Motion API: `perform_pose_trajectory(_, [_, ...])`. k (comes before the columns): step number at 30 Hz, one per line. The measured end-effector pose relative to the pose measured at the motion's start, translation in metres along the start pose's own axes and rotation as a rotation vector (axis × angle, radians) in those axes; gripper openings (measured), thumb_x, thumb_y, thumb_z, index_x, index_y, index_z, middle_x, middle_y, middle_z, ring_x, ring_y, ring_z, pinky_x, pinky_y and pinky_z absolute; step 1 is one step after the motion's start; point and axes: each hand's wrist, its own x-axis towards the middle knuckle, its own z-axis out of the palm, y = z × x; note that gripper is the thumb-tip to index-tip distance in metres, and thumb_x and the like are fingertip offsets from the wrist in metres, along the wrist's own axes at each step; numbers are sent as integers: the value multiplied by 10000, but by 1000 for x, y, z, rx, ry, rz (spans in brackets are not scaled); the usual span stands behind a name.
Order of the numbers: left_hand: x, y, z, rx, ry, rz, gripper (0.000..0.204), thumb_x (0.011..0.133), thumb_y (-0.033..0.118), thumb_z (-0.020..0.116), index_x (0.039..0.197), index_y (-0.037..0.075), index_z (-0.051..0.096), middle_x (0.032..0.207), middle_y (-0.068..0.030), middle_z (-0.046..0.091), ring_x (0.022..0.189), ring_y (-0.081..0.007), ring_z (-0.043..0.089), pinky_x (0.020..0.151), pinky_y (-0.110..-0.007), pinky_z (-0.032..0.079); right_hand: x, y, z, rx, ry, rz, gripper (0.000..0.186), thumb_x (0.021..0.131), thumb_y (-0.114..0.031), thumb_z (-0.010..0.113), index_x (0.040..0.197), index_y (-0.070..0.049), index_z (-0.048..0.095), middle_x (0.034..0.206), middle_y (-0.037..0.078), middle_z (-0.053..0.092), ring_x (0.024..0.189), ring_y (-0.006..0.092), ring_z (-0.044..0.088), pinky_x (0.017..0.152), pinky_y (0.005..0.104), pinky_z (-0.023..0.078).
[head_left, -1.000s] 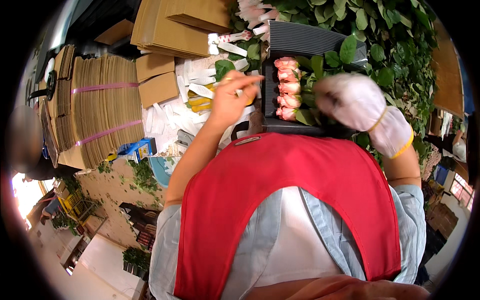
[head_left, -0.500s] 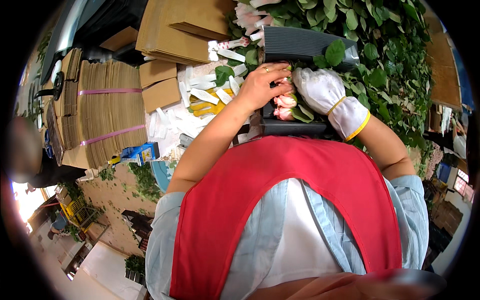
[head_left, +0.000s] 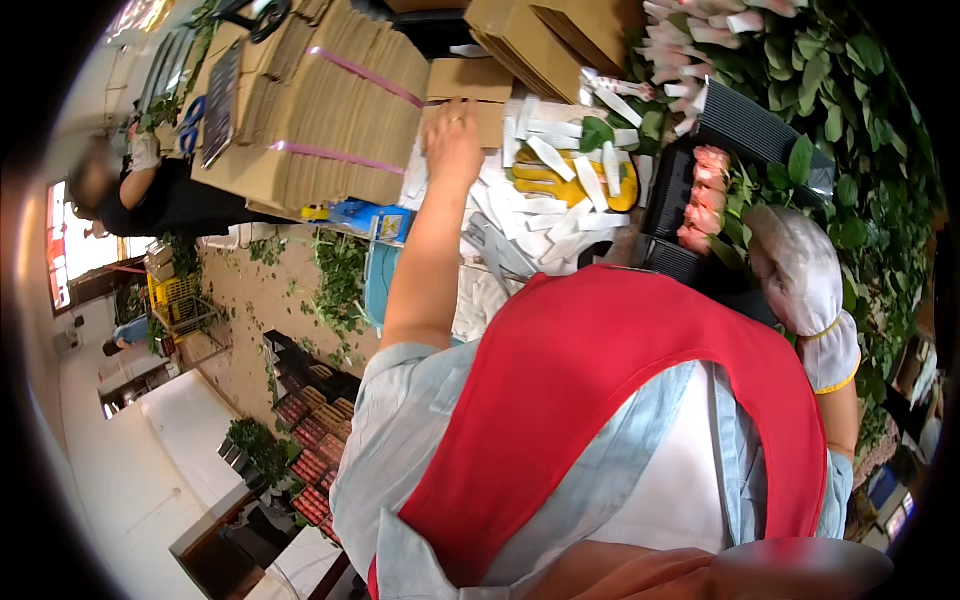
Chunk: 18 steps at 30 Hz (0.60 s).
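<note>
My left hand, bare and with a ring, lies with fingers stretched over small brown cardboard sheets beside the cardboard stack. My right hand wears a white glove with a yellow-edged cuff. It rests by the leaves and stems of pink roses, its fingertips turned down and hidden. The rose heads stand in a row in a black ribbed holder, whose raised side is at the far edge. White foam-like strips and a yellow glove lie between my hands.
Strapped cardboard bundles rise at the left, with blue scissors and a blue box near them. Leafy stems crowd the right side. A person in dark clothing stands at the far left.
My left hand has left the roses and moved left to the cardboard sheets. My right hand has drawn back toward me from the rose heads. The view has turned left.
</note>
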Motion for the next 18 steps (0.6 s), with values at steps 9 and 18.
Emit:
perform_pose_trajectory(9, [33, -38, 2, -191, -595, 123, 869, 702, 193, 832, 1452, 55, 415, 1453, -184, 459, 1335, -350, 428, 1114, -431, 376, -4, -8, -12, 62, -203, 111, 284, 746, -38, 673, 1029, -37, 652, 914, 166, 659, 803, 376, 634, 683, 448, 508])
perform_pose_trajectory(18, [32, -27, -62, -262, -296, 63, 842, 668, 190, 857, 1400, 36, 471, 1372, -188, 536, 1239, -367, 515, 1046, -441, 420, -11, -8, -38, 2, -164, 200, 524, 745, -113, 704, 1251, -62, 580, 1348, 174, 544, 1121, 345, 591, 938, 414, 481])
